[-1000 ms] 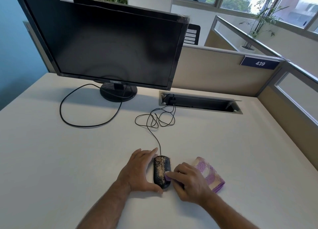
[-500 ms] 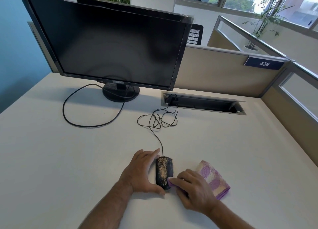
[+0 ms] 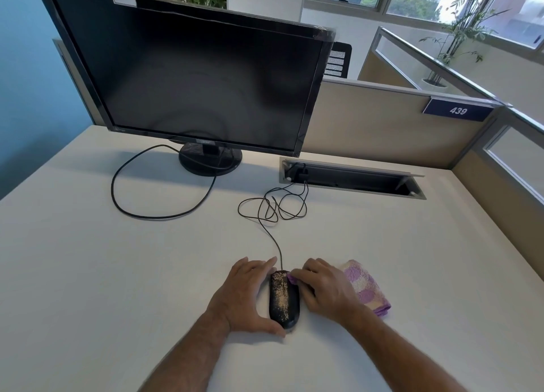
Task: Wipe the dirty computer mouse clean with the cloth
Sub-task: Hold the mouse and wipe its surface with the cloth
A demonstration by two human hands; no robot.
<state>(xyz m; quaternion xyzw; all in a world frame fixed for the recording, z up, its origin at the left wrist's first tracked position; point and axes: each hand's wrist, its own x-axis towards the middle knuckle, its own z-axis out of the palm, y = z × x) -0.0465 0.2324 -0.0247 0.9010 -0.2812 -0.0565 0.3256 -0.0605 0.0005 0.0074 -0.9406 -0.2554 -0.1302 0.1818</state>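
A black wired computer mouse point(image 3: 284, 299) lies on the white desk point(image 3: 117, 274), its top speckled with tan dirt. My left hand point(image 3: 245, 296) cups the mouse's left side, thumb curled round its near end and fingers along its far end. My right hand point(image 3: 325, 291) grips a purple and yellow patterned cloth point(image 3: 365, 288). A corner of that cloth sits under my fingertips against the mouse's far right edge. Most of the cloth trails out to the right behind my hand.
A large black monitor point(image 3: 194, 76) on a round stand point(image 3: 210, 162) stands at the back left, its cable point(image 3: 117, 197) looping over the desk. The mouse cord point(image 3: 273, 209) tangles toward an open cable tray point(image 3: 353, 182). Partitions close the back and right sides.
My right hand with the cloth has slid along the mouse's right side from its near end to its far end. My left hand has kept its hold on the mouse.
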